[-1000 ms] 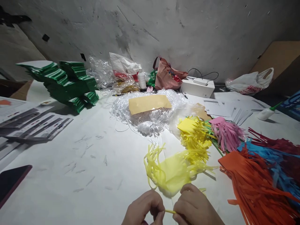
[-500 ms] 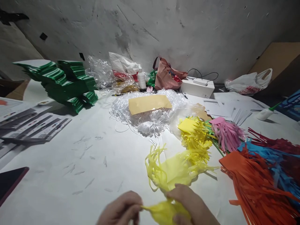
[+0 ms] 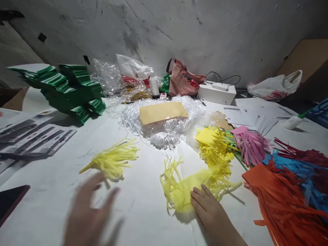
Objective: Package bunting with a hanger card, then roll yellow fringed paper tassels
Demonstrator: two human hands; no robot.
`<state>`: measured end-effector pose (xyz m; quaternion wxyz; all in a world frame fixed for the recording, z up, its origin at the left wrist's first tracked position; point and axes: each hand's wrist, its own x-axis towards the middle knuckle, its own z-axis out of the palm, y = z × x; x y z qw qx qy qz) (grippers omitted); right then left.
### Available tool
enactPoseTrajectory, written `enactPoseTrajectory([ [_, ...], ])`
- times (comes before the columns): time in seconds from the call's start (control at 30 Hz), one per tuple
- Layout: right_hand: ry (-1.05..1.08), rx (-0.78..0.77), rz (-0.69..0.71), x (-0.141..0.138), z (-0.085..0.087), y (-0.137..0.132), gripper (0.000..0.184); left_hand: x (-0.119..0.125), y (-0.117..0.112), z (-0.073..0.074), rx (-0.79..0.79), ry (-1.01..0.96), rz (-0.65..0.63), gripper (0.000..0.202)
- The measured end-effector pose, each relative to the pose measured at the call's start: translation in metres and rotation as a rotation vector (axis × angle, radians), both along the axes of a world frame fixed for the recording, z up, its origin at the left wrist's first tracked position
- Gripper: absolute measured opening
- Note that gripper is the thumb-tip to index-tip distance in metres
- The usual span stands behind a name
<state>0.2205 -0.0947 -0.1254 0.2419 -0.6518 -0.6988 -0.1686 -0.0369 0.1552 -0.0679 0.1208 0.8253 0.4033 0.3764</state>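
Note:
A yellow tissue-paper tassel with a twisted tip lies on the white table, left of the middle. Just below it, my left hand is blurred by motion, fingers apart and nothing in them. My right hand rests its outstretched fingers on a fringed yellow tissue-paper sheet, which lies flat with cut strips at both ends. Behind that sheet sits a pile of brighter yellow fringed paper.
Orange fringed paper, blue strips and pink fringed paper lie at right. White cord and a tan card are in the middle. Green cut-outs stand at left, a glue bottle at right.
The yellow piece my hands were twisting now lies as a tassel on the left. My left hand has let go of it; my right hand has moved onto the fringed sheet.

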Motion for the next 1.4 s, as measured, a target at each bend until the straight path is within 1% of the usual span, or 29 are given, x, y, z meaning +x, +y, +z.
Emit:
enactPoseTrajectory([
  [0.03, -0.015, 0.026, 0.003, -0.004, 0.0, 0.001, 0.036, 0.022, -0.029, -0.001, 0.09, 0.09, -0.214, 0.045],
  [0.1, -0.034, 0.093, 0.015, -0.012, 0.002, 0.002, 0.032, 0.061, -0.079, -0.008, 0.351, 0.189, -0.702, 0.034],
  [0.13, -0.034, 0.119, 0.02, -0.016, 0.004, 0.002, 0.032, 0.077, -0.097, -0.014, 0.405, 0.229, -0.839, 0.033],
  [0.17, -0.031, 0.137, 0.025, -0.019, 0.005, 0.001, 0.033, 0.089, -0.11, -0.021, 0.406, 0.253, -0.883, 0.032],
  [0.2, -0.027, 0.15, 0.03, -0.02, 0.005, 0.0, 0.034, 0.097, -0.117, -0.028, 0.393, 0.262, -0.889, 0.031],
  [0.27, -0.039, 0.163, 0.042, -0.019, 0.006, -0.005, 0.036, 0.102, -0.119, -0.04, 0.324, 0.258, -0.866, 0.028],
  [0.33, -0.076, 0.16, 0.05, -0.015, 0.005, -0.012, 0.036, 0.095, -0.112, -0.047, 0.245, 0.261, -0.87, 0.027],
  [0.37, -0.087, 0.154, 0.052, -0.012, 0.005, -0.015, 0.036, 0.089, -0.108, -0.047, 0.201, 0.275, -0.881, 0.027],
  [0.43, -0.059, 0.123, 0.052, -0.008, 0.005, -0.019, 0.037, 0.077, -0.1, -0.044, 0.12, 0.307, -0.886, 0.027],
  [0.53, 0.134, 0.091, 0.024, -0.008, 0.008, -0.014, 0.042, 0.069, -0.094, -0.033, 0.031, 0.357, -0.862, 0.021],
  [0.63, 0.291, -0.003, -0.079, -0.011, 0.012, 0.002, 0.042, 0.075, -0.092, -0.023, 0.055, 0.399, -0.791, 0.015],
  [0.7, 0.319, -0.071, -0.187, -0.011, 0.013, 0.013, 0.043, 0.084, -0.091, -0.021, 0.115, 0.403, -0.681, 0.022],
  [0.8, 0.347, -0.133, -0.295, -0.007, 0.011, 0.024, 0.046, 0.096, -0.09, -0.022, 0.136, 0.43, -0.531, 0.032],
  [0.97, 0.356, -0.187, -0.353, -0.001, 0.004, 0.032, 0.036, 0.106, -0.092, -0.03, 0.039, 0.551, -0.412, 0.035],
  [1.03, 0.341, -0.195, -0.356, 0.0, 0.001, 0.035, 0.031, 0.107, -0.092, -0.031, -0.005, 0.585, -0.398, 0.035],
  [1.13, 0.312, -0.2, -0.363, 0.002, -0.001, 0.04, 0.026, 0.109, -0.092, -0.031, -0.016, 0.61, -0.409, 0.036],
  [1.2, 0.293, -0.189, -0.381, 0.003, 0.002, 0.039, 0.021, 0.11, -0.092, -0.031, -0.005, 0.61, -0.408, 0.036],
  [1.23, 0.281, -0.158, -0.391, 0.004, 0.005, 0.037, 0.019, 0.11, -0.092, -0.031, 0.0, 0.606, -0.409, 0.036],
  [1.27, 0.264, -0.114, -0.384, 0.005, 0.008, 0.034, 0.018, 0.11, -0.091, -0.032, 0.001, 0.598, -0.411, 0.036],
  [1.3, 0.239, -0.065, -0.344, 0.006, 0.012, 0.03, 0.019, 0.11, -0.091, -0.032, -0.001, 0.59, -0.414, 0.036],
  [1.37, 0.174, 0.009, -0.166, 0.007, 0.019, 0.022, 0.023, 0.11, -0.092, -0.033, -0.01, 0.57, -0.412, 0.037],
  [1.4, 0.141, 0.018, -0.067, 0.007, 0.022, 0.018, 0.026, 0.111, -0.092, -0.033, -0.014, 0.559, -0.408, 0.038],
])
